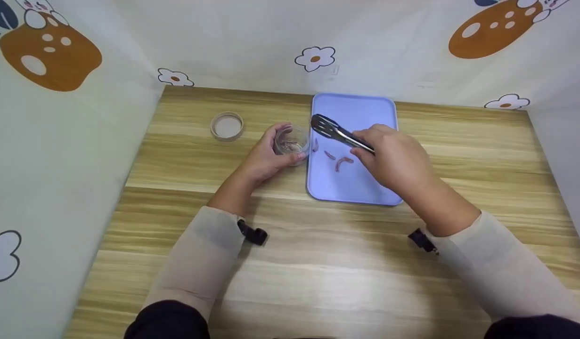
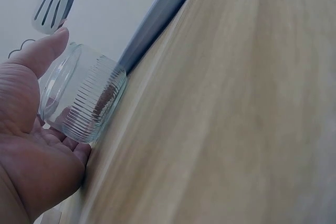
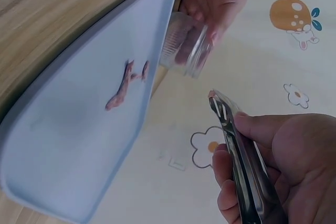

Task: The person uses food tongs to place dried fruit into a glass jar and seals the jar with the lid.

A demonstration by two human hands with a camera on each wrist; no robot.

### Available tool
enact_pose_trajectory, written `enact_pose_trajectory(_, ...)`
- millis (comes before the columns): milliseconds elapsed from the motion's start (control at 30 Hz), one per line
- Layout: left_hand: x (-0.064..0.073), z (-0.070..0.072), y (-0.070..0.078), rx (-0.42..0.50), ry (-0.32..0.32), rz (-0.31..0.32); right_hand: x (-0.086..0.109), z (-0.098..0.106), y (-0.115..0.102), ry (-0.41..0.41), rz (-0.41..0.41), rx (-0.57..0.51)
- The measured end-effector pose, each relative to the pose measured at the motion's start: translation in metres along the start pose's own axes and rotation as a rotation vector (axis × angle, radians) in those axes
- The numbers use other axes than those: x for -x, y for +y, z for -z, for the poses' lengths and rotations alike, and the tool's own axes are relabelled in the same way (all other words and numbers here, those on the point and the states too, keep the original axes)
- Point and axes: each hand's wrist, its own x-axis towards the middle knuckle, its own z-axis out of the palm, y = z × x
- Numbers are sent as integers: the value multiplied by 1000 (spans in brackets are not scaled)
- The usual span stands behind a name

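Observation:
My left hand point(image 1: 265, 161) curls around a clear ribbed glass jar point(image 2: 86, 95) on the table beside the tray, thumb near its rim. Reddish-brown pieces point(image 2: 106, 98) lie inside the jar. In my right hand point(image 1: 397, 153) are metal tongs point(image 1: 342, 134), gripped by thumb and fingers above the blue tray point(image 1: 355, 190). Their slotted tips point left toward the jar, and a small pinkish bit point(image 3: 212, 94) shows at the tips in the right wrist view. Several thin pinkish-brown strips point(image 1: 345, 161) lie on the tray's left half.
A round lid point(image 1: 227, 126) lies on the wooden table point(image 1: 186, 155) to the left of the jar. Walls point(image 1: 252, 42) with printed flowers and fruit enclose the table at the back and sides.

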Motion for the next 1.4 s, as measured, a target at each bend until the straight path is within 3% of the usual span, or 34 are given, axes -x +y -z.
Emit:
enact_pose_trajectory(233, -1, 1, -1, -7, -3, -18, -4, -4, -14, -45, 9, -8)
enact_pose_trajectory(433, 0, 1, -1, -31, 12, 16, -8, -8, -27, -68, 31, -15)
enact_pose_trajectory(633, -1, 1, -3, 13, 13, 10, -11, -13, -36, -74, 57, -35)
enact_pose_trajectory(833, -1, -2, -3, 52, 3, -15, -12, -15, -40, -76, 63, -34)
enact_pose_trajectory(1200, -2, 0, -1, -12, 11, -11, -15, -18, -41, -128, 32, 16)
enact_pose_trajectory(1400, -2, -1, -1, -7, 9, -33, -14, -19, -38, -114, 25, 22)
